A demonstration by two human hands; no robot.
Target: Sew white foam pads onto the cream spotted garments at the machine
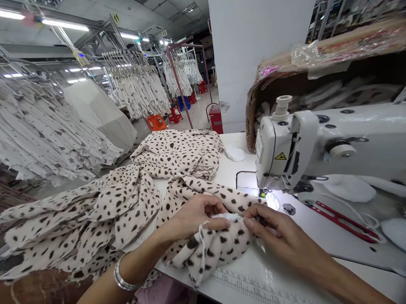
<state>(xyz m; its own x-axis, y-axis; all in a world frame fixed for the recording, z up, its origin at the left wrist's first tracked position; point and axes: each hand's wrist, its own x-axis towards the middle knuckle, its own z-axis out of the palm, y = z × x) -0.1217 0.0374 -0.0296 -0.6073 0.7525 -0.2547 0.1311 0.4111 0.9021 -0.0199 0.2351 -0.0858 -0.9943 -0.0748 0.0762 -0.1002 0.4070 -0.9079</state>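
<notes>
A cream fabric piece with dark spots [223, 248] lies bunched on the table in front of the sewing machine [285, 147]. Thumb and fingers of my left hand [199, 217] pinch its folded edge, where white fluffy lining shows. On the same edge, a little to the right, my right hand [274, 228] closes thumb against fingers. One end of the cloth stretches back toward the lit needle area [267, 196], though whether it lies under the presser foot is hard to tell. A loose, frayed strip hangs near my left thumb.
More spotted fabric [179, 150] is heaped behind and to the left. Red-handled thread snips [345, 220] rest on the machine bed. A cardboard box [255, 105] of white pieces stands behind the machine. Ruler markings [257, 288] run along the table front; garments [135, 85] hang on racks beyond.
</notes>
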